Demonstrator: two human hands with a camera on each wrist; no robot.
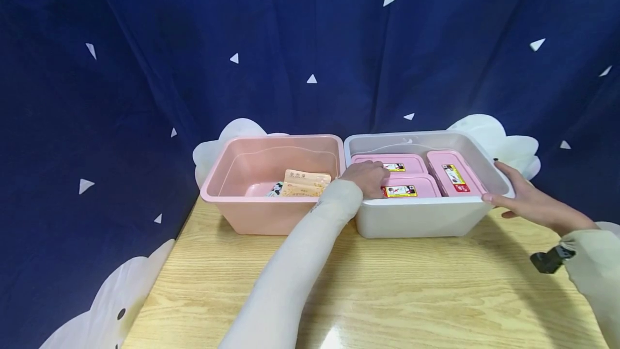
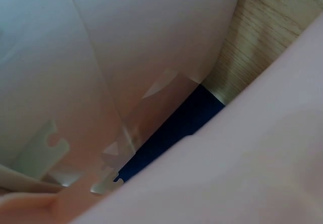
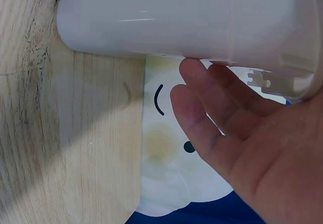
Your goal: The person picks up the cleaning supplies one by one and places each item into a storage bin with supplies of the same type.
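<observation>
My left hand (image 1: pixel 370 178) reaches over the near left rim of a white bin (image 1: pixel 416 220). It lies over the left ends of two pink-lidded boxes (image 1: pixel 411 185), fingers bent downward and fingertips hidden; I cannot tell whether they grip a box. A third pink-lidded box (image 1: pixel 454 174) stands at the bin's right end, turned lengthwise. My right hand (image 1: pixel 528 201) holds the bin's right rim near the front corner, thumb at the edge. In the right wrist view, the fingers (image 3: pixel 194 110) of that hand lie under the rim against the outer wall. The left wrist view shows mostly blurred pale bin wall.
A pink bin (image 1: pixel 271 214) stands directly left of the white one, with several printed packets (image 1: pixel 305 183) inside. Both rest on a wooden table (image 1: pixel 411 290). A dark blue curtain (image 1: pixel 271 26) with white triangles and clouds hangs right behind and along the left.
</observation>
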